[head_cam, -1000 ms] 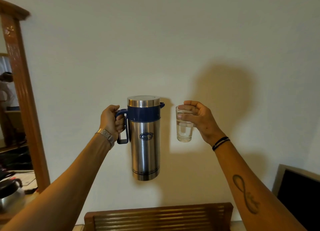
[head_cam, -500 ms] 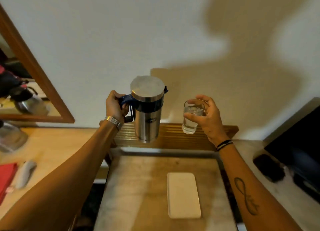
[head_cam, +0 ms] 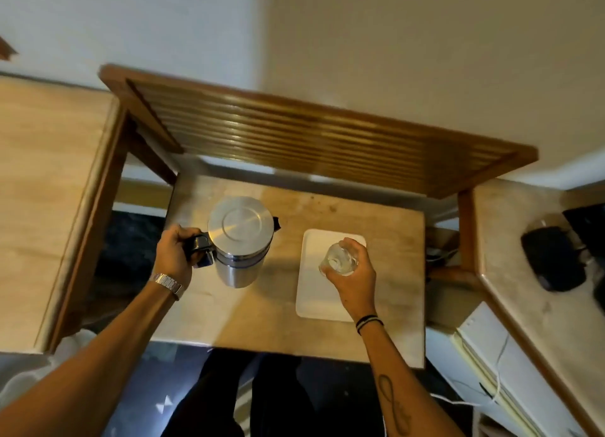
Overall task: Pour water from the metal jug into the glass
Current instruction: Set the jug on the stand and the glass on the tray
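The metal jug (head_cam: 240, 240), steel with a flat lid and a dark blue handle, stands upright over the left half of the small wooden table (head_cam: 393, 227). My left hand (head_cam: 175, 256) grips its handle from the left. My right hand (head_cam: 352, 278) holds the clear glass (head_cam: 337, 260), which has water in it, over the white rectangular tray (head_cam: 314, 292) on the table's right half. Seen from straight above, it is unclear whether jug and glass rest on the surfaces or hover just above them.
A slatted wooden shelf (head_cam: 311, 132) overhangs the back of the table. Light counters flank it left (head_cam: 42, 181) and right (head_cam: 530, 240). A black object (head_cam: 553, 260) lies on the right counter. A white appliance with a cable (head_cam: 510, 364) stands at lower right.
The view has swung from the wall down onto the table. Both hands have lowered the jug and the glass from chest height to the table, the glass now over the tray.
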`<state>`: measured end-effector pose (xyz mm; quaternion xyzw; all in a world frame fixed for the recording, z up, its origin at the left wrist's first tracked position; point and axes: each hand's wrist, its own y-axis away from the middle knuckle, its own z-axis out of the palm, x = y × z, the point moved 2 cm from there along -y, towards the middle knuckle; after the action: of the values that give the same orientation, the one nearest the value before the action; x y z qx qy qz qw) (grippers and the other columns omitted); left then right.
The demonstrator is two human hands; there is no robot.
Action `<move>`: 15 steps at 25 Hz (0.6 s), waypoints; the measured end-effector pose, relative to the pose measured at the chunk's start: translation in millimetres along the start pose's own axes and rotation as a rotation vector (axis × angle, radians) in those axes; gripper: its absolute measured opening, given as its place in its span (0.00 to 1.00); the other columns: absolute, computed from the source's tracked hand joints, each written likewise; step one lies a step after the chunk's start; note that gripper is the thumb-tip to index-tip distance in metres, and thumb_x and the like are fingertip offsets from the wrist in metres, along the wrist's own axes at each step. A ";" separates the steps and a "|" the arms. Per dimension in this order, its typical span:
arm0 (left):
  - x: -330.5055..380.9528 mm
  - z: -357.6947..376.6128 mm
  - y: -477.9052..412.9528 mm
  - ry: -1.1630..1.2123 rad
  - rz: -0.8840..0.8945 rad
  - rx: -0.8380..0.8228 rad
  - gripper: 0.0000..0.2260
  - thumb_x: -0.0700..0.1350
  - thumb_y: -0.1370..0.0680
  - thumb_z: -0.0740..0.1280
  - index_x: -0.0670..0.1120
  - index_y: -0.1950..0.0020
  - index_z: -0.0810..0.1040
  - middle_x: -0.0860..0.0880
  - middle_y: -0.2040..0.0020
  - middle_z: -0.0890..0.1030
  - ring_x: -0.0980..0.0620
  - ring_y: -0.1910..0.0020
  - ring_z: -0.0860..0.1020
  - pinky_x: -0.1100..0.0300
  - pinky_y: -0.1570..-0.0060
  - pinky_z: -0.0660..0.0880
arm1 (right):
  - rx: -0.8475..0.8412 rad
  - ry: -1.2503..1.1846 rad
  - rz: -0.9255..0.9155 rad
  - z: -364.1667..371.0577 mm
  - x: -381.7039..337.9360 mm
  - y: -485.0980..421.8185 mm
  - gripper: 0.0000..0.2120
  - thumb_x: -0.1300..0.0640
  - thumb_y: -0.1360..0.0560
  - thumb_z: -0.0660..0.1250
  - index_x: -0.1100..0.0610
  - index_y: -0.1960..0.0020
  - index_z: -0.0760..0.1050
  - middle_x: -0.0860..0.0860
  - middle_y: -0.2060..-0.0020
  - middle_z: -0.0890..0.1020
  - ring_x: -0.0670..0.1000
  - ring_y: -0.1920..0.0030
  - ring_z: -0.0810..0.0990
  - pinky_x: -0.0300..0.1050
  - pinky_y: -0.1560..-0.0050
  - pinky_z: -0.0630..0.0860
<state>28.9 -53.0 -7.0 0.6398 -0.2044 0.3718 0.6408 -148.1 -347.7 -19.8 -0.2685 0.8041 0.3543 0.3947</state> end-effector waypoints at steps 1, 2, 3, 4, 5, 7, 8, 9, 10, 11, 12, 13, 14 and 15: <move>-16.7 -5.5 -10.9 -0.011 -0.016 -0.003 0.10 0.41 0.27 0.57 0.43 0.67 0.72 0.53 0.79 0.76 0.55 0.81 0.70 0.70 0.80 0.67 | -0.012 0.019 0.043 13.4 26.1 -7.3 0.35 0.69 0.32 0.85 0.57 0.29 0.76 0.52 0.34 0.81 0.56 0.33 0.80 0.57 0.29 0.81; -29.5 -10.2 -20.0 -0.020 -0.031 0.000 0.13 0.41 0.27 0.57 0.44 0.69 0.75 0.53 0.79 0.76 0.55 0.82 0.71 0.69 0.80 0.68 | -0.006 0.029 0.073 23.2 47.3 -12.4 0.35 0.68 0.32 0.85 0.60 0.29 0.76 0.54 0.33 0.82 0.57 0.32 0.79 0.59 0.28 0.80; -39.8 -11.9 -27.5 -0.021 -0.035 -0.004 0.18 0.40 0.26 0.56 0.47 0.73 0.79 0.54 0.78 0.77 0.55 0.81 0.73 0.68 0.80 0.70 | 0.007 0.049 0.093 29.7 64.8 -15.8 0.35 0.68 0.32 0.85 0.62 0.28 0.76 0.56 0.32 0.82 0.58 0.31 0.79 0.61 0.27 0.79; -50.5 -13.8 -36.5 -0.026 -0.047 0.000 0.23 0.39 0.25 0.55 0.48 0.76 0.80 0.55 0.78 0.78 0.56 0.80 0.75 0.69 0.80 0.71 | 0.016 0.068 0.101 36.8 84.5 -23.5 0.36 0.68 0.32 0.85 0.63 0.28 0.76 0.58 0.31 0.82 0.60 0.30 0.79 0.62 0.27 0.78; -61.3 -17.9 -46.7 -0.043 -0.061 0.007 0.26 0.38 0.23 0.54 0.49 0.78 0.81 0.56 0.77 0.79 0.57 0.79 0.76 0.69 0.79 0.71 | 0.015 0.086 0.116 45.8 102.7 -30.5 0.36 0.68 0.32 0.85 0.64 0.27 0.76 0.59 0.30 0.82 0.61 0.29 0.79 0.62 0.26 0.77; -75.6 -20.1 -58.8 -0.089 -0.069 0.007 0.28 0.38 0.22 0.53 0.50 0.78 0.81 0.57 0.75 0.80 0.58 0.76 0.78 0.67 0.76 0.73 | 0.052 0.122 0.128 55.8 125.6 -39.7 0.36 0.67 0.32 0.85 0.64 0.27 0.75 0.60 0.30 0.81 0.61 0.29 0.79 0.61 0.26 0.76; -80.5 -22.0 -64.2 -0.104 -0.078 0.007 0.27 0.38 0.22 0.53 0.50 0.77 0.81 0.56 0.74 0.81 0.57 0.74 0.78 0.63 0.73 0.73 | 0.075 0.126 0.141 60.1 135.5 -42.2 0.37 0.67 0.32 0.86 0.64 0.27 0.75 0.59 0.30 0.81 0.60 0.29 0.79 0.59 0.26 0.77; -85.1 -24.2 -69.8 -0.115 -0.084 0.012 0.26 0.38 0.22 0.53 0.50 0.75 0.81 0.56 0.73 0.81 0.55 0.72 0.78 0.60 0.70 0.72 | 0.090 0.128 0.154 63.6 140.4 -45.1 0.37 0.67 0.33 0.86 0.63 0.27 0.75 0.59 0.30 0.81 0.60 0.30 0.79 0.58 0.26 0.77; -87.2 -25.3 -72.7 -0.123 -0.082 0.013 0.24 0.39 0.22 0.54 0.50 0.73 0.80 0.55 0.72 0.81 0.54 0.70 0.78 0.58 0.69 0.70 | 0.104 0.122 0.151 65.9 145.3 -48.8 0.37 0.67 0.33 0.86 0.63 0.28 0.75 0.59 0.31 0.82 0.59 0.31 0.80 0.57 0.27 0.78; -89.2 -25.5 -75.0 -0.125 -0.078 0.009 0.23 0.39 0.22 0.54 0.50 0.72 0.80 0.55 0.72 0.81 0.53 0.69 0.77 0.58 0.68 0.69 | 0.122 0.125 0.149 67.1 147.0 -50.8 0.37 0.67 0.33 0.86 0.63 0.28 0.75 0.58 0.31 0.82 0.59 0.31 0.80 0.55 0.27 0.78; -90.8 -25.3 -76.3 -0.134 -0.076 0.006 0.23 0.39 0.22 0.54 0.50 0.71 0.80 0.55 0.72 0.80 0.54 0.70 0.77 0.59 0.69 0.68 | 0.136 0.125 0.141 68.8 152.1 -53.0 0.37 0.67 0.33 0.86 0.63 0.28 0.75 0.58 0.32 0.82 0.59 0.32 0.80 0.54 0.28 0.78; -92.7 -26.8 -78.1 -0.136 -0.075 -0.001 0.22 0.38 0.22 0.53 0.50 0.71 0.79 0.55 0.73 0.80 0.55 0.72 0.77 0.60 0.70 0.67 | 0.142 0.124 0.151 71.5 151.7 -53.3 0.37 0.67 0.33 0.86 0.62 0.28 0.75 0.58 0.32 0.82 0.58 0.32 0.81 0.52 0.29 0.79; -93.8 -28.5 -78.2 -0.134 -0.077 -0.005 0.22 0.38 0.22 0.53 0.49 0.71 0.78 0.55 0.74 0.79 0.55 0.74 0.76 0.62 0.73 0.67 | 0.149 0.124 0.149 73.9 154.3 -53.3 0.37 0.66 0.33 0.86 0.62 0.29 0.74 0.57 0.33 0.82 0.58 0.33 0.81 0.50 0.30 0.79; -94.9 -29.4 -76.8 -0.129 -0.070 -0.020 0.23 0.37 0.22 0.52 0.48 0.72 0.78 0.55 0.75 0.78 0.55 0.76 0.75 0.65 0.76 0.67 | 0.150 0.128 0.151 74.6 154.4 -52.5 0.37 0.66 0.33 0.86 0.61 0.29 0.74 0.56 0.33 0.81 0.56 0.34 0.81 0.48 0.31 0.80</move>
<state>18.5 -37.5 -131.2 0.6630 -0.2265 0.3049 0.6451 -161.7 -344.6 -198.6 -0.1990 0.8697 0.3041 0.3339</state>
